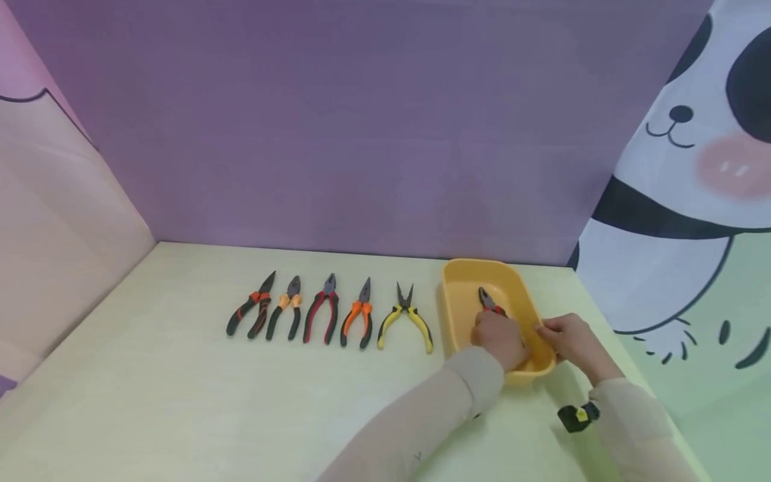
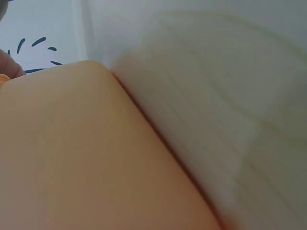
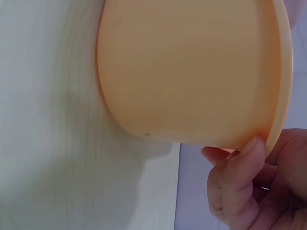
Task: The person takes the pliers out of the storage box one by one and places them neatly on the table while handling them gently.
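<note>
A yellow plastic bin (image 1: 454,314) stands at the right of the table. My left hand (image 1: 501,339) reaches down inside it and grips a pair of pliers (image 1: 489,300); the dark head and a bit of red show, while the handles are hidden under the hand. My right hand (image 1: 569,341) pinches the bin's right rim. In the right wrist view, the thumb and fingers of the right hand (image 3: 244,182) hold the rim of the bin (image 3: 192,72). Only the outer wall of the bin (image 2: 91,143) fills much of the left wrist view.
Left of the bin, several pliers lie in a row: black-orange (image 1: 259,304), peach-black (image 1: 286,304), red-black (image 1: 322,308), orange-black (image 1: 358,314) and yellow-handled (image 1: 405,318). A purple backdrop (image 1: 361,134) rises behind the table, and a panda-printed sheet (image 1: 662,281) borders its right.
</note>
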